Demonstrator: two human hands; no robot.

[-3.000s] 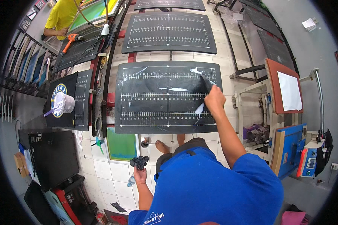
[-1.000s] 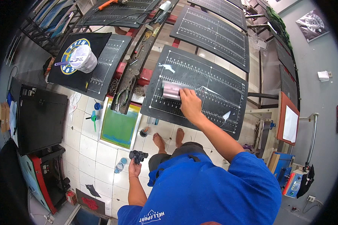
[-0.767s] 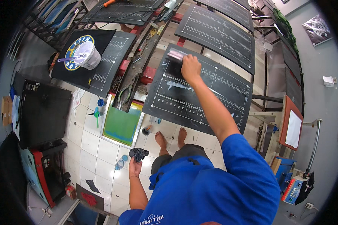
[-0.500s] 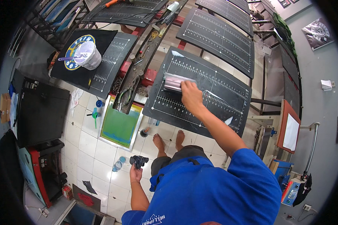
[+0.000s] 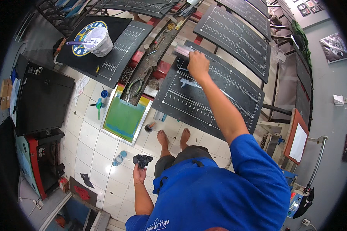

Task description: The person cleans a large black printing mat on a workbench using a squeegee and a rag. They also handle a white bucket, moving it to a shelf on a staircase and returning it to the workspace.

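Observation:
My right hand point(image 5: 199, 66) is closed on a wide squeegee point(image 5: 182, 51) with a silvery-pink face, blurred by motion. The squeegee is at the far left corner of a black printing board point(image 5: 204, 111) with white ruler lines. On that board, below the hand, lies a whitish-blue smear point(image 5: 191, 83). Down by my left leg, over the floor, my left hand point(image 5: 139, 174) grips a crumpled black cloth point(image 5: 142, 161).
A white tub point(image 5: 101, 47) with a purple-handled tool stands on a black printed shirt point(image 5: 121, 24) on the left board. A tool tray point(image 5: 150, 57) runs between boards. A green screen frame point(image 5: 123, 119) and small cups lie on the floor.
My right hand has moved the squeegee away from me to the board's far left corner. The white patches on the board look different, with a smear now near its middle. My left hand keeps the cloth.

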